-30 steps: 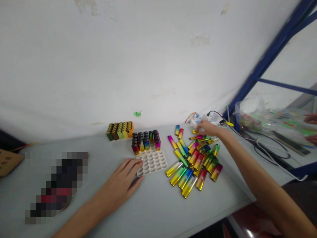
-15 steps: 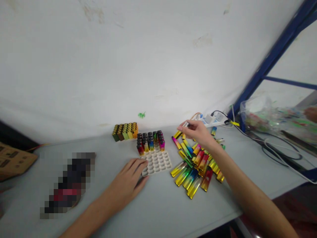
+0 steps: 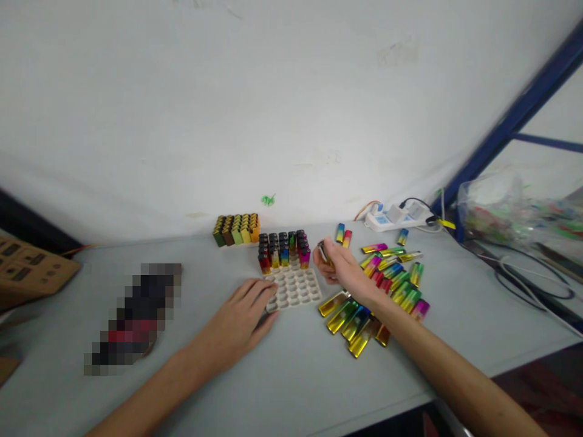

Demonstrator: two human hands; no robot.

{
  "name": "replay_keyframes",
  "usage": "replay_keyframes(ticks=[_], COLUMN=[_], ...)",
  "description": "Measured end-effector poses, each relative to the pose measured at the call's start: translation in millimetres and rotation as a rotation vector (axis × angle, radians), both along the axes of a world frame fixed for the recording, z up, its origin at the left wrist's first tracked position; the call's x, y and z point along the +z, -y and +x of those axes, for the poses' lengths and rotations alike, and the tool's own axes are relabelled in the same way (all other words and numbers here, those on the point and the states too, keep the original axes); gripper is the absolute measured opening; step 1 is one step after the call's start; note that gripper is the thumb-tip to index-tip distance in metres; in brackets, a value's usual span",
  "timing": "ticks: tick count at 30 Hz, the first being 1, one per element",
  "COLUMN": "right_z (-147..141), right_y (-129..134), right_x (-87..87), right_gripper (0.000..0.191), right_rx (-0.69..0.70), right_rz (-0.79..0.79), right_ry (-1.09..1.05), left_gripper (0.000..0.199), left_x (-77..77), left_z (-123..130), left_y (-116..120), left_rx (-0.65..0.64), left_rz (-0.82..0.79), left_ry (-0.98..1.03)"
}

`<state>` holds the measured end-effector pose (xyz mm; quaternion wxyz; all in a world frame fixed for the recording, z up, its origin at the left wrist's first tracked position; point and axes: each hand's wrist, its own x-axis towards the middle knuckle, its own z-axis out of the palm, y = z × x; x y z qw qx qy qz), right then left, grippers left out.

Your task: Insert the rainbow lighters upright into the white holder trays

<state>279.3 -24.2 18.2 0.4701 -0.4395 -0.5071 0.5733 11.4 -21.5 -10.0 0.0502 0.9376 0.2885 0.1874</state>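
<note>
A white plastic tray (image 3: 298,289) with rows of holes lies mid-table. In its back part stand several upright lighters (image 3: 284,250) with black tops and shiny coloured bodies. My left hand (image 3: 243,312) holds the tray's left edge, fingers over the rim and thumb at the near corner. Between the closed fingers of my right hand (image 3: 344,270) is a lighter (image 3: 322,247), its metal top showing and most of its body hidden. This hand is just right of the tray, above a loose pile of shiny lighters (image 3: 341,320).
Against the wall stands a block of gold-topped lighters (image 3: 237,230). A white power strip (image 3: 396,217) with cables sits at the back right, near a blue metal frame (image 3: 514,115). On the left are a pixelated dark item (image 3: 141,315) and a cardboard box (image 3: 34,273).
My right hand has moved left and nearer from the back of the pile, bringing a lighter close to the tray. My left hand stays at the tray's edge. The view has shifted slightly.
</note>
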Motion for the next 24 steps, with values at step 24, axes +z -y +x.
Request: replay_keyframes(ticks=[24], right_z=[-3.4], right_y=[-0.7], right_x=[-2.8], right_gripper=[0.040], right_rx=[-0.121], right_rz=[0.344], right_ry=[0.285], left_gripper=[0.031], left_x=[1.2], left_z=[1.3], left_y=[1.5], left_rx=[0.002], left_rz=[-0.011], left_ry=[-0.011])
